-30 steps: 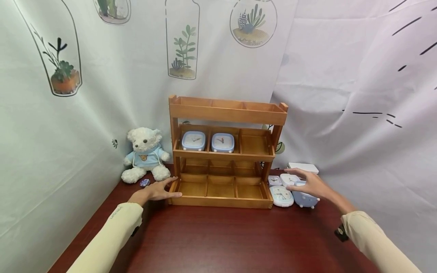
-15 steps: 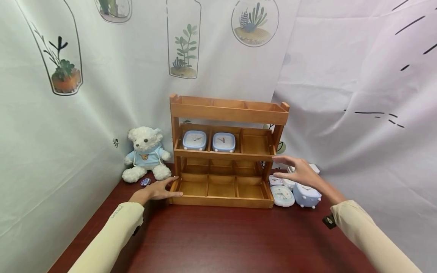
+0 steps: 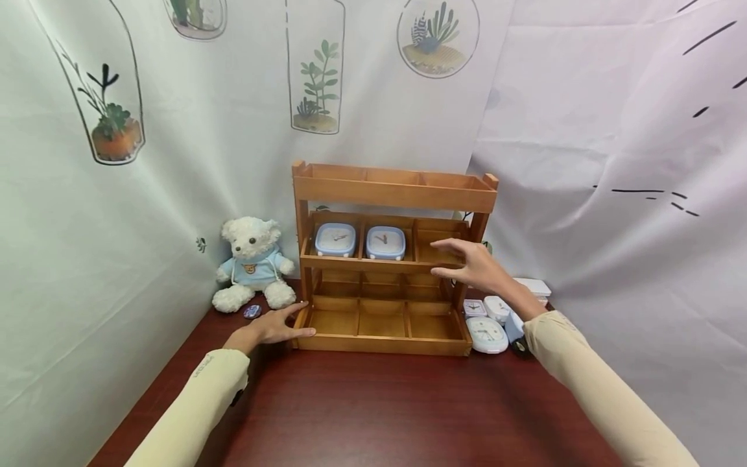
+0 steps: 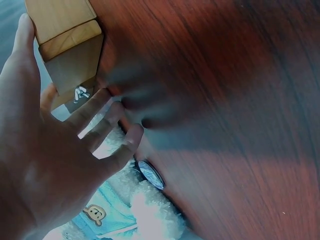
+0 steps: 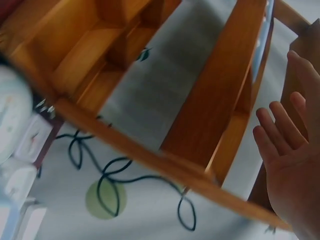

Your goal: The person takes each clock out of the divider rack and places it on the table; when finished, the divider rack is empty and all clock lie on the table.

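A brown wooden three-tier shelf (image 3: 382,346) stands at the back of the table. Two blue-rimmed clocks, the left clock (image 3: 335,240) and the middle clock (image 3: 386,243), lean in its middle tier. My left hand (image 3: 268,329) is at the shelf's lower left corner, thumb and forefinger spread around it; in the left wrist view the thumb lies along the wooden end. Before the middle tier's right compartment (image 3: 441,241) hovers my right hand (image 3: 475,266), thumb and fingers apart, with nothing between them. The right wrist view shows that hand's empty palm (image 5: 290,175) beside the shelf.
Right of the shelf, several clocks sit close together, including a round white clock (image 3: 487,335) and a small square clock (image 3: 474,307). A white teddy bear (image 3: 252,266) in a blue top sits at the left, a small patterned disc (image 3: 252,312) by its foot. Printed cloth hangs behind.
My right hand has moved left and up from over the clocks at the right to the front of the shelf's middle tier. The left hand stays at the lower left corner.
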Demonstrator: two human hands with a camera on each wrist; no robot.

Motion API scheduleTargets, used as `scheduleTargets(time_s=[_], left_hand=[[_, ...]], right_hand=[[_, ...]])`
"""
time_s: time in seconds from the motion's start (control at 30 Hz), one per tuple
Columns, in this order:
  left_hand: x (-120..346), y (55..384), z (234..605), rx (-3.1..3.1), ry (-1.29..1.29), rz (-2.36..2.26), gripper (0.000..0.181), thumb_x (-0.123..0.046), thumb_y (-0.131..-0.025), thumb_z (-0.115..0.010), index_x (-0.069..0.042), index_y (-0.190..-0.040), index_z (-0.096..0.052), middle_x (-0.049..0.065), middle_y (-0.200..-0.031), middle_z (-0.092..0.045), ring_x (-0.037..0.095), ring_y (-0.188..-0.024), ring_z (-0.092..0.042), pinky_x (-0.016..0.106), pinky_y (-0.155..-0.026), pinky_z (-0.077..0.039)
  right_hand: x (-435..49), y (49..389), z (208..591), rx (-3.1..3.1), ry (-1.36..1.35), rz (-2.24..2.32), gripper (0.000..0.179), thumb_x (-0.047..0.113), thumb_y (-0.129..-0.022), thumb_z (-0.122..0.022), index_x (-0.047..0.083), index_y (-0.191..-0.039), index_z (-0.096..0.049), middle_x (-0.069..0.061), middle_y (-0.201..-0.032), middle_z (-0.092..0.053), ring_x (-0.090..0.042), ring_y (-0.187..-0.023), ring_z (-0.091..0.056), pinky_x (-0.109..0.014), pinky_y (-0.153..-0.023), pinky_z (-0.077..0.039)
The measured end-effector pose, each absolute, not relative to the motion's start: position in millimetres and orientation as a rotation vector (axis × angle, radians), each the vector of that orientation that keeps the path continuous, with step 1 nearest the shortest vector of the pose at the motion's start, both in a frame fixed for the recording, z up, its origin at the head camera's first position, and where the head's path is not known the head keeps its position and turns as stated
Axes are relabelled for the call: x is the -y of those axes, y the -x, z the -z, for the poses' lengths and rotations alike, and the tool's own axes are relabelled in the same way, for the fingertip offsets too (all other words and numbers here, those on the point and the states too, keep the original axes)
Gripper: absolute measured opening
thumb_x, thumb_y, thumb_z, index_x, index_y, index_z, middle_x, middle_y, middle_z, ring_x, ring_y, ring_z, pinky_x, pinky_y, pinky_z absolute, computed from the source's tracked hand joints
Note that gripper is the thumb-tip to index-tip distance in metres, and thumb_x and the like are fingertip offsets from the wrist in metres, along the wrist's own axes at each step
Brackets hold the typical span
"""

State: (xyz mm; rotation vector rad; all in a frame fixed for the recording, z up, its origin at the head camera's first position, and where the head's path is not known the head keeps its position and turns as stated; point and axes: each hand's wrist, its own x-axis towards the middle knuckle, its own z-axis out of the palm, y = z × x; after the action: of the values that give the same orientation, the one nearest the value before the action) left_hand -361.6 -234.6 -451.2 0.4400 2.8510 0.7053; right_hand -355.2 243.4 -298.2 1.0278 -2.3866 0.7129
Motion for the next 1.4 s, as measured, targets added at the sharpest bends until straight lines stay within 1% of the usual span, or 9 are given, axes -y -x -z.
scheduleTargets(time_s=[0.13, 0.3, 0.53, 0.67, 0.87, 1.0, 1.1, 1.23, 1.4], left_hand=[[234.3, 362.8, 453.5, -2.868, -0.429, -0.685, 0.099, -0.074, -0.087, -0.067, -0.020, -0.164, -0.034, 0.032, -0.156, -0.042, 0.054, -0.135, -0.048, 0.066, -0.104, -0.042], [233.8, 363.4, 456.0, -2.928, -0.434, -0.612, 0.098, -0.079, -0.087, -0.062, -0.023, -0.163, -0.037, 0.028, -0.155, -0.047, 0.051, -0.129, -0.055, 0.065, -0.100, -0.046], [236.3, 359.4, 462.9, -3.030, -0.482, -0.578, 0.095, -0.080, -0.086, -0.061, -0.022, -0.160, -0.043, 0.026, -0.143, -0.059, 0.043, -0.110, -0.067, 0.059, -0.085, -0.053], [237.6, 360.1, 466.9, -3.040, -0.471, -0.585, 0.096, -0.081, -0.085, -0.061, -0.024, -0.160, -0.043, 0.024, -0.143, -0.060, 0.040, -0.108, -0.068, 0.055, -0.080, -0.054], [238.4, 360.8, 465.2, -3.026, -0.442, -0.605, 0.096, -0.082, -0.083, -0.063, -0.027, -0.160, -0.044, 0.023, -0.146, -0.058, 0.042, -0.113, -0.067, 0.056, -0.081, -0.054], [236.7, 359.1, 463.2, -3.023, -0.446, -0.607, 0.096, -0.081, -0.083, -0.065, -0.026, -0.159, -0.045, 0.024, -0.144, -0.059, 0.042, -0.113, -0.067, 0.056, -0.082, -0.054], [236.2, 358.2, 461.8, -3.025, -0.443, -0.603, 0.095, -0.080, -0.083, -0.066, -0.026, -0.158, -0.046, 0.024, -0.143, -0.060, 0.041, -0.111, -0.067, 0.055, -0.080, -0.054], [236.3, 359.0, 460.9, -3.026, -0.433, -0.595, 0.095, -0.079, -0.083, -0.067, -0.026, -0.158, -0.046, 0.024, -0.142, -0.061, 0.041, -0.109, -0.068, 0.054, -0.079, -0.054], [236.4, 360.7, 461.2, -3.024, -0.434, -0.594, 0.095, -0.080, -0.083, -0.066, -0.026, -0.158, -0.046, 0.023, -0.141, -0.061, 0.039, -0.110, -0.068, 0.054, -0.081, -0.054]], right_hand=[[-221.8, 364.9, 292.8, 2.375, -1.024, -0.700, 0.055, 0.023, -0.087, -0.087, 0.004, -0.135, -0.067, -0.015, -0.133, -0.069, -0.034, -0.122, -0.064, -0.054, -0.100, -0.050], [-197.0, 377.3, 288.3, 2.409, -1.006, -0.678, 0.057, 0.029, -0.089, -0.086, 0.006, -0.137, -0.066, -0.011, -0.137, -0.066, -0.033, -0.129, -0.060, -0.053, -0.105, -0.047], [-169.9, 396.3, 287.2, 2.472, -0.954, -0.639, 0.062, 0.039, -0.091, -0.083, 0.008, -0.140, -0.063, -0.012, -0.141, -0.064, -0.034, -0.132, -0.058, -0.053, -0.109, -0.045], [-159.5, 404.0, 286.9, 2.521, -0.939, -0.639, 0.066, 0.041, -0.090, -0.082, 0.008, -0.143, -0.062, -0.013, -0.144, -0.062, -0.034, -0.133, -0.057, -0.052, -0.109, -0.045], [-150.2, 415.0, 288.6, 2.581, -0.948, -0.625, 0.073, 0.047, -0.088, -0.083, 0.010, -0.147, -0.059, -0.011, -0.150, -0.057, -0.033, -0.132, -0.057, -0.051, -0.108, -0.045], [-147.5, 421.1, 293.3, 2.602, -0.952, -0.591, 0.079, 0.052, -0.085, -0.083, 0.013, -0.149, -0.057, -0.011, -0.154, -0.053, -0.033, -0.131, -0.058, -0.051, -0.107, -0.046], [-145.6, 425.0, 294.8, 2.600, -0.967, -0.546, 0.080, 0.053, -0.085, -0.083, 0.013, -0.149, -0.058, -0.013, -0.155, -0.052, -0.034, -0.135, -0.055, -0.052, -0.109, -0.045], [-142.9, 428.5, 294.5, 2.616, -0.992, -0.458, 0.080, 0.058, -0.086, -0.080, 0.016, -0.150, -0.057, -0.013, -0.157, -0.049, -0.034, -0.142, -0.048, -0.052, -0.114, -0.041], [-141.2, 431.1, 294.8, 2.633, -1.017, -0.370, 0.077, 0.063, -0.090, -0.073, 0.021, -0.152, -0.055, -0.009, -0.156, -0.049, -0.031, -0.144, -0.045, -0.051, -0.115, -0.039]])
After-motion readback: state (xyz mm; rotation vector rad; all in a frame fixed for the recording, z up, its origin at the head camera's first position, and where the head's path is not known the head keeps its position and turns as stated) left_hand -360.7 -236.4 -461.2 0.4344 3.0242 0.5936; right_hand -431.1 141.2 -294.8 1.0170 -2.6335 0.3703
